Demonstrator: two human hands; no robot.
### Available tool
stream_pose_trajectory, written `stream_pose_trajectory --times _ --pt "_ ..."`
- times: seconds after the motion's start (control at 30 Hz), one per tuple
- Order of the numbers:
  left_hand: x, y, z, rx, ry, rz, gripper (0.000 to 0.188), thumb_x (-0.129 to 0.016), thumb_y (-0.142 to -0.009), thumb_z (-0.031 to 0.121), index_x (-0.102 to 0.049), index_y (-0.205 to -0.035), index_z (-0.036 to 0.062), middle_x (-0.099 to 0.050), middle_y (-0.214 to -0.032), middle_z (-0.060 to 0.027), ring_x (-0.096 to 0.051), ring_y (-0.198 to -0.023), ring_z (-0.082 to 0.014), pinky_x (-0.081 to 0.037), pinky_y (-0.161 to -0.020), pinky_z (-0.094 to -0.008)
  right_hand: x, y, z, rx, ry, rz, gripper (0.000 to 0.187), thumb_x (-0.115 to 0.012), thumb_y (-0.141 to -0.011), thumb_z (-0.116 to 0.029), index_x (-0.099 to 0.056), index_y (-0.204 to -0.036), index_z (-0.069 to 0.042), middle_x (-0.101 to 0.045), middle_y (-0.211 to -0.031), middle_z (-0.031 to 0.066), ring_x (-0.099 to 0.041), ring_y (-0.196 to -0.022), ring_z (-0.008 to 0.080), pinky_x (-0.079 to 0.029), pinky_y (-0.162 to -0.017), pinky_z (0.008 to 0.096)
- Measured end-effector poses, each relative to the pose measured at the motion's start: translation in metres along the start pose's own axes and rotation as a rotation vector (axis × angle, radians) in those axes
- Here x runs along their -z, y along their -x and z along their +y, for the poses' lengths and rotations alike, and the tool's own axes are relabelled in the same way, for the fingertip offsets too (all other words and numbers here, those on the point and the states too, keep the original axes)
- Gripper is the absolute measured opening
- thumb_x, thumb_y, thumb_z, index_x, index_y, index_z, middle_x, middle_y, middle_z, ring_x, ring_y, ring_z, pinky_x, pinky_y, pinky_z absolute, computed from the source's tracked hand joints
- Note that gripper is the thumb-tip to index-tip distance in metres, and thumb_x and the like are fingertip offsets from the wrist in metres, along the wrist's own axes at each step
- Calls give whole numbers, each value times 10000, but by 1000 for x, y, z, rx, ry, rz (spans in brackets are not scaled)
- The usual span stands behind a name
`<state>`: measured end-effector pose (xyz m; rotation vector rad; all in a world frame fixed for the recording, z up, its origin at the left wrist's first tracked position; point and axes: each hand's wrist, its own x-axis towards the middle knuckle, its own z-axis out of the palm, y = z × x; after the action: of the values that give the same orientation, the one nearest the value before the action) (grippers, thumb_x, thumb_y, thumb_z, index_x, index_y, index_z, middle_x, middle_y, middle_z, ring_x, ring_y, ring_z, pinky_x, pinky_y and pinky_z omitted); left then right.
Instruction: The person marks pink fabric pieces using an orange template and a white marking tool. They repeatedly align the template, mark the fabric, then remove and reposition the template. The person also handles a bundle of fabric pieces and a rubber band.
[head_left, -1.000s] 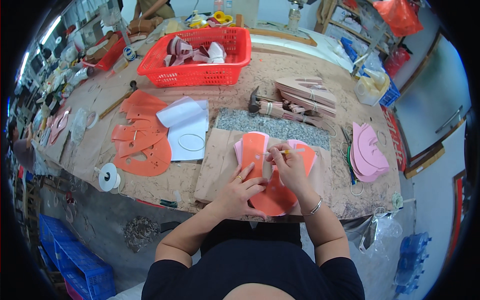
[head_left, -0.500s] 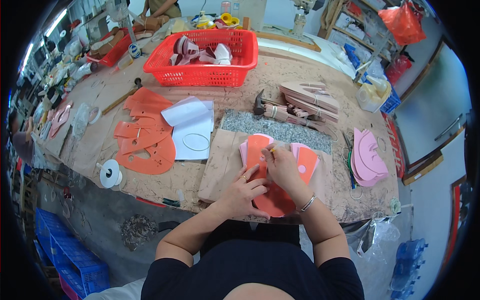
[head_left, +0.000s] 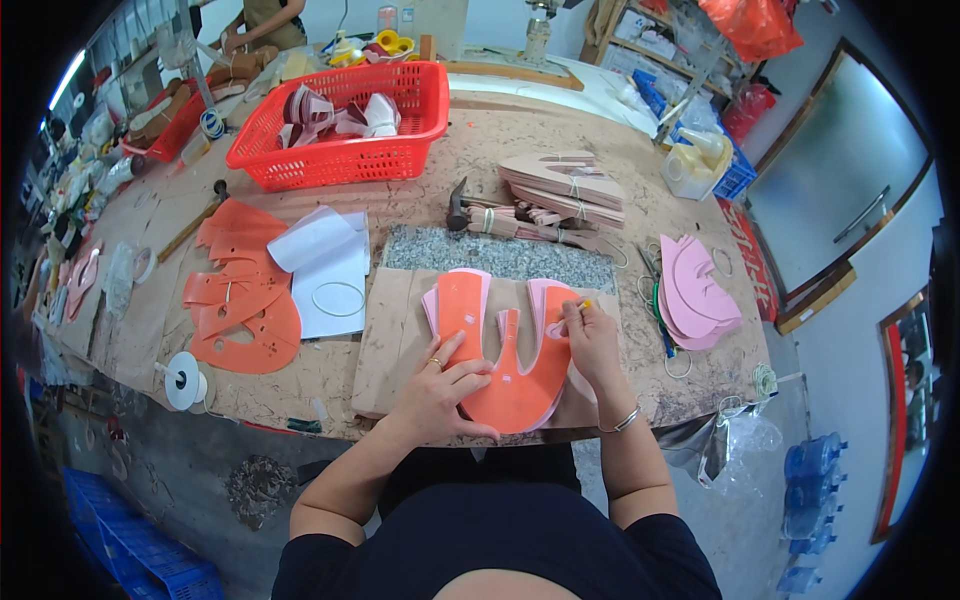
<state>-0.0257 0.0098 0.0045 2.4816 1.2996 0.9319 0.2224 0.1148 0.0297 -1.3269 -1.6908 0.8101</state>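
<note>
A W-shaped orange template (head_left: 520, 388) lies on a stack of matching pink pieces (head_left: 431, 308), whose edges peek out beneath it. My left hand (head_left: 440, 392) rests on the template's left side with fingers spread, a ring on one of them. At the right arm of the template, my right hand (head_left: 596, 345) pinches a thin tool with a yellow end (head_left: 587, 304). The tool's tip is too small to make out. Under the stack is a brown board (head_left: 385, 375), with a grey speckled stone slab (head_left: 420, 250) beyond it.
Orange templates (head_left: 250, 335) and white paper (head_left: 325, 265) lie left, near a white spool (head_left: 185, 382). A hammer (head_left: 458, 208) and bundled pieces (head_left: 560, 185) sit beyond the slab. Pink pieces (head_left: 695, 300) and scissors (head_left: 662, 320) lie right. A red basket (head_left: 345, 165) stands far left; another person (head_left: 265, 25) is behind.
My right hand has moved from the template's left arm to its right arm, uncovering the middle prong. My left hand stays on the template. The view has shifted right.
</note>
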Motion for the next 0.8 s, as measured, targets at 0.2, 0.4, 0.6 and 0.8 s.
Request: stream_pose_trajectory --times 0.2,0.4,0.6,0.8 --pt "-1 0 0 -2 -9 9 723 -811 -604 640 -687 -1083 113 -622 -1268 6 -387 -1387 -404 -282 -1161 -567 0 -3 -3 161 202 -1 305 -559 -1030 -231 -637 -902 35 -653 -686 59 -631 -632 114 -497 -605 272" --pt "1 0 2 11 -15 -4 726 -816 -595 640 -692 -1078 112 -624 -1265 6 -398 -1379 -405 -281 -1161 -567 5 1 -9 80 284 -90 302 -579 -1017 -243 -644 -903 29 -656 -673 89 -638 -607 163 -494 -590 305" --pt "0 -1 2 -1 -11 6 722 -819 -598 632 -692 -1082 112 -625 -1267 4 -397 -1382 -405 -272 -1165 -566 3 -1 -7 173 199 12 299 -593 -1010 -253 -654 -908 22 -663 -688 106 -643 -620 169 -494 -600 309" --pt "1 0 2 9 -26 -5 729 -813 -601 639 -692 -1089 110 -624 -1271 9 -394 -1386 -400 -262 -1172 -567 9 0 -17 146 356 -49 239 -594 -1004 -204 -658 -934 15 -684 -757 120 -654 -643 183 -510 -626 304"
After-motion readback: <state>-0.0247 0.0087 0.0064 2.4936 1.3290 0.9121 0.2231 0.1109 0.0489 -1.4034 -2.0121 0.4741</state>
